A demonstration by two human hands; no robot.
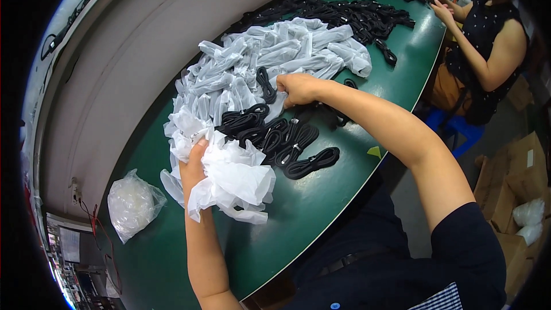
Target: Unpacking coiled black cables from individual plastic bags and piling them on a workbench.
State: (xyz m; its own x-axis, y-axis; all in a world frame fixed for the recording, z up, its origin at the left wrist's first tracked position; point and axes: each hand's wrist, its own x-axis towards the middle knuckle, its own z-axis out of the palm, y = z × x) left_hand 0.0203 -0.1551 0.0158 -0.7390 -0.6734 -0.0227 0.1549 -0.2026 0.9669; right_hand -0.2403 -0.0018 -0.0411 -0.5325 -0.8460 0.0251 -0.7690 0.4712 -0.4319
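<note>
My left hand [193,166] grips a crumpled bunch of white translucent plastic bags [236,179] at the near end of the pile. My right hand [298,88] is closed, knuckles up, on a coiled black cable [295,116] at the edge of a cluster of coiled black cables [281,140] lying on the green table [321,206]. A long heap of white plastic bags [270,57] stretches behind both hands, with one black cable coil [265,83] lying on it.
A clear bag of small white items [133,202] lies at the left on the table. More black cables [356,14] are heaped at the far end, where another person [488,46] works with both hands. Cardboard boxes [519,178] stand on the floor at right.
</note>
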